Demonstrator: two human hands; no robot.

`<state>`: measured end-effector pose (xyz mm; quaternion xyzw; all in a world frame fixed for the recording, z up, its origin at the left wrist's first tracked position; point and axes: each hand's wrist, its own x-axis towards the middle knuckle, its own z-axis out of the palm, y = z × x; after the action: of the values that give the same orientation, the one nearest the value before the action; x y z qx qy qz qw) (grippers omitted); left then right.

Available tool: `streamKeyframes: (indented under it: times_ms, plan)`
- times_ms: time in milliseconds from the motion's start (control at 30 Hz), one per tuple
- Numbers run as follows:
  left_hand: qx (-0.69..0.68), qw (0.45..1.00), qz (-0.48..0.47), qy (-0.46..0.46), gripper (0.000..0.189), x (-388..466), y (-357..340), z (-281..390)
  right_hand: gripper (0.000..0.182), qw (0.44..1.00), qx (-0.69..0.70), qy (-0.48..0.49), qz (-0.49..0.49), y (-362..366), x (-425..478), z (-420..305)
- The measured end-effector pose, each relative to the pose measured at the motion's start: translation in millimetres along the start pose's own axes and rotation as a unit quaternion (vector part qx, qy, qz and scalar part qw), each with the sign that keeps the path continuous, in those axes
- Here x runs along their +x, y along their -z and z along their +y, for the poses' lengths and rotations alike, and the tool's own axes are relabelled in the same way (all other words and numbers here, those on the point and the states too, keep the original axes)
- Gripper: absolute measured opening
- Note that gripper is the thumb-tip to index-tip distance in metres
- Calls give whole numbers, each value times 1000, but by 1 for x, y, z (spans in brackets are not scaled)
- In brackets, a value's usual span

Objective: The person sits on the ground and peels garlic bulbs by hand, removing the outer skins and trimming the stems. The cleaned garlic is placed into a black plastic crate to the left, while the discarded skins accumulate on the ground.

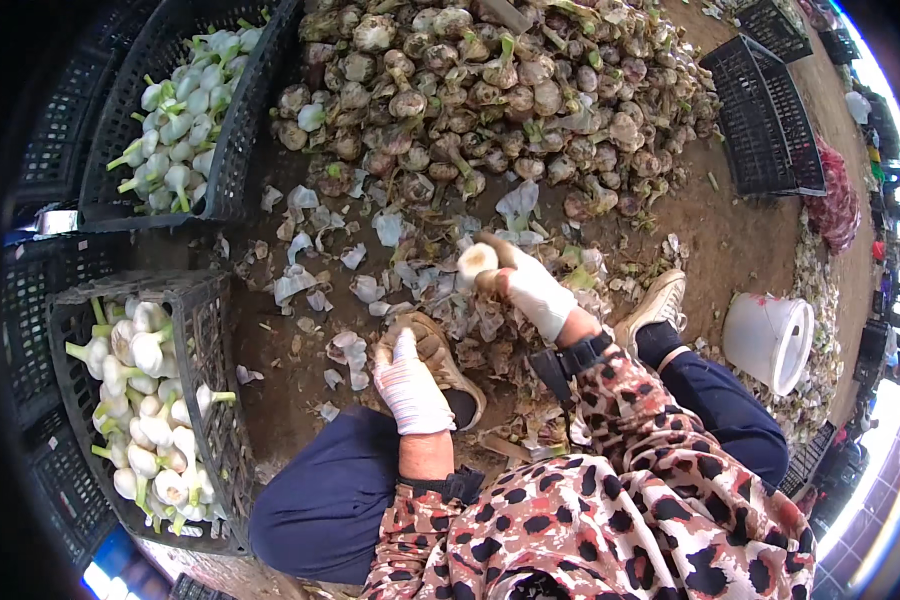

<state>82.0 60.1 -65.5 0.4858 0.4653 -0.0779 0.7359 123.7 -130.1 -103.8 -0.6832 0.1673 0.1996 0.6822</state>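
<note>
My right hand [529, 289], in a white knit glove with soiled fingertips, grips a pale garlic bulb [478, 261]. The bulb's round end with a brownish centre faces left. In front of my left shoe [450, 360], my left hand [412, 382] wears a similar glove; its thumb points up and its fingers curl out of sight. Whether anything lies in those fingers cannot be made out. Torn garlic skins [420, 277] litter the dirt floor below and between both hands. Beyond them rises a large heap of unpeeled, soil-stained garlic [525, 90].
To the left, a black plastic crate [229, 150] and a tilted one [202, 360] hold cleaned white garlic with short stems. At right stand a white bucket [765, 337], more black crates [765, 112] and a red mesh sack [832, 195]. My right shoe [656, 300] rests near the heap.
</note>
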Motion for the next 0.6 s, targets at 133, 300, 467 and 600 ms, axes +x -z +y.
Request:
streamKeyframes:
  times_ms: [133,300,467,600]
  plan:
    - [-27,999,-25,4,19,-7,-16,-10,86,990,85,78,-78,-56,-13,-100]
    - [14,998,-23,52,27,3,-6,-7,87,923,-77,329,-183,-106,-1,-167]
    - [43,995,-73,-47,16,-8,-9,-22,61,844,-515,3,146,-20,123,-89]
    - [7,993,-103,53,16,-5,0,-21,41,812,-548,22,198,-6,158,-43]
